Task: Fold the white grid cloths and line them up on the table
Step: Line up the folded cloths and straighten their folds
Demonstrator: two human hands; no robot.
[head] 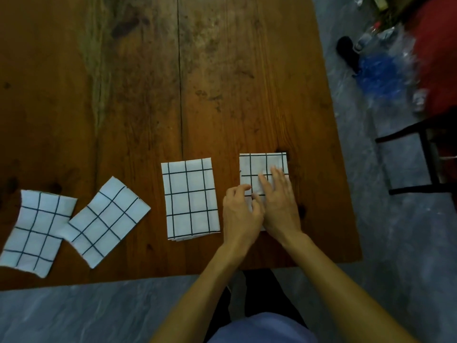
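Several folded white grid cloths lie in a row near the front edge of the wooden table [148, 82]. The rightmost cloth [257, 164] sits under both hands. My right hand [278, 204] lies flat on it with fingers straight, pressing down. At that cloth's left edge, my left hand [241, 211] rests with fingers curled; whether it pinches the cloth is unclear. Beside it a second cloth [190, 199] lies squared up. Further left a third cloth [108, 221] is turned at an angle, and its corner overlaps the leftmost cloth [37, 231].
The table's right edge runs just past the rightmost cloth, with grey floor [385, 219] beyond. A dark chair frame [425, 154] stands at the right. Plastic bottles and a blue bag [380, 70] lie on the floor at upper right.
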